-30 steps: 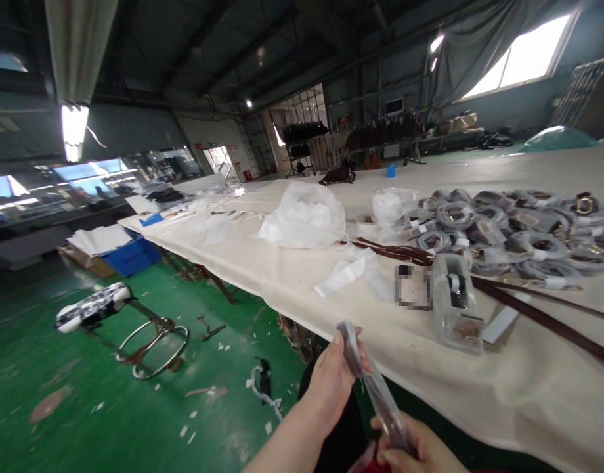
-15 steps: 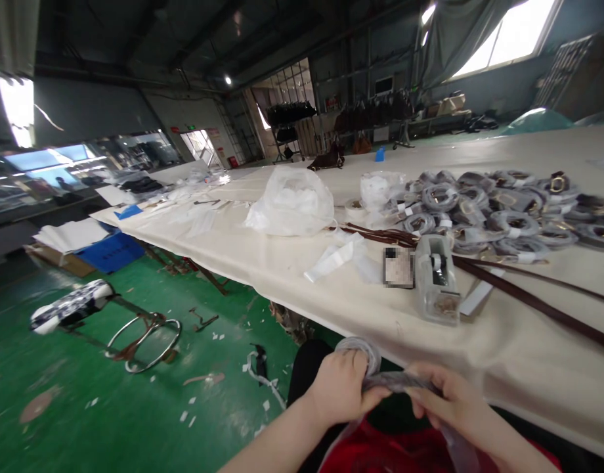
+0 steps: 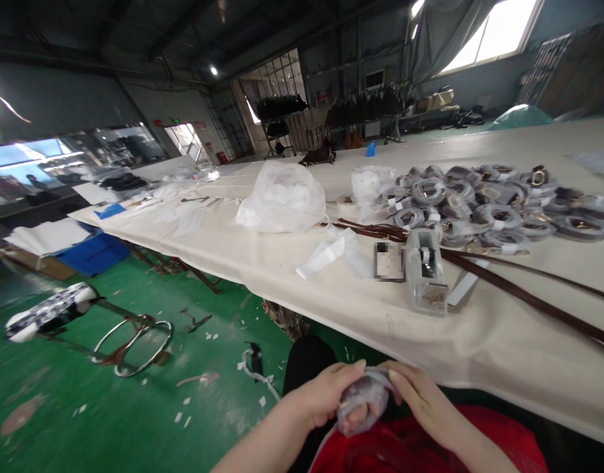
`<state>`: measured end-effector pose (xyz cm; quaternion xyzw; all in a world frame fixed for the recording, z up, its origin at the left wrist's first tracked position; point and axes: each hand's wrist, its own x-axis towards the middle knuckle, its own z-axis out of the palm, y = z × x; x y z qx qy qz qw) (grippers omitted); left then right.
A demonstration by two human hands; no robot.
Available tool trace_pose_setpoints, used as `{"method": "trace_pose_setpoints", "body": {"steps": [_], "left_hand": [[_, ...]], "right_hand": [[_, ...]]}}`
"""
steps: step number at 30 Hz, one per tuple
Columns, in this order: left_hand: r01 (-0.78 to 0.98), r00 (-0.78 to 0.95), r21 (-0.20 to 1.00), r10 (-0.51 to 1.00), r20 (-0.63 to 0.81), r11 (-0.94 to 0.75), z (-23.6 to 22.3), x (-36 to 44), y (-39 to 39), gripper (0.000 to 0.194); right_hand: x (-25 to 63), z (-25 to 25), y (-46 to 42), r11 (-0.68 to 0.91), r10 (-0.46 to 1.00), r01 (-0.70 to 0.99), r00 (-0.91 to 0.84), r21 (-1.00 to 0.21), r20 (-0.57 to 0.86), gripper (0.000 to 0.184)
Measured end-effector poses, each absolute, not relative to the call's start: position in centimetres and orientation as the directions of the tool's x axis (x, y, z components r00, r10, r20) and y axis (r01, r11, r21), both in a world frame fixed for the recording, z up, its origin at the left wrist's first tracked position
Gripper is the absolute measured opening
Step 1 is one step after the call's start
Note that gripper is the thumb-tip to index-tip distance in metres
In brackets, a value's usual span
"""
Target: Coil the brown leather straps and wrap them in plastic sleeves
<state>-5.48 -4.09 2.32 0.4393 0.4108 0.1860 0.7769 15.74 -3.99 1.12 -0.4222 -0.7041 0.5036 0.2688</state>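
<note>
Low in the picture, over my lap, my left hand (image 3: 320, 396) and my right hand (image 3: 422, 398) both grip a plastic-wrapped strap (image 3: 362, 402) curled into a small loop between them. The fingers of both hands are closed on it. A red cloth (image 3: 405, 447) lies on my lap under the hands. Just beyond, on the cream table (image 3: 503, 368), stand a clear tape dispenser (image 3: 424, 279) and a long brown strap (image 3: 523, 297). Further back lies a heap of coiled, wrapped straps (image 3: 484, 207).
A bulging white plastic bag (image 3: 281, 198) and loose white sleeves (image 3: 326, 255) lie on the table's middle. Left of the table is a green floor with a tipped stool (image 3: 90, 322), paper scraps and a blue crate (image 3: 90, 253). Racks of bags stand far back.
The strap was held stretched upright between my hands a second ago. It then came down level, and now it is curled into a small coil close over my lap.
</note>
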Motion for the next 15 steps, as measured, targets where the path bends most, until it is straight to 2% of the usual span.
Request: {"method": "trace_pose_setpoints", "body": {"steps": [5,10,12,15], "left_hand": [[-0.231,0.572,0.679,0.661,-0.485,0.697,0.6,-4.2,-4.0,0.081],[-0.330,0.622,0.605,0.649,-0.437,0.725,0.6,-2.9,-4.3,0.085],[-0.325,0.596,0.650,0.682,-0.424,0.687,1.1,-2.5,-4.4,0.084],[-0.246,0.389,0.879,0.872,-0.297,0.409,1.9,-2.5,-4.2,0.078]], "right_hand": [[13.7,0.5,-5.5,0.043,0.921,0.201,-0.389,-0.979,-0.039,0.046],[14.5,1.1,-4.9,0.101,0.912,0.225,-0.411,-0.969,-0.001,0.038],[15.3,1.7,-4.4,0.135,0.898,0.267,-0.439,-0.954,0.004,0.035],[16.6,2.6,-3.8,0.163,0.870,0.419,-0.488,-0.893,-0.071,0.029]]}}
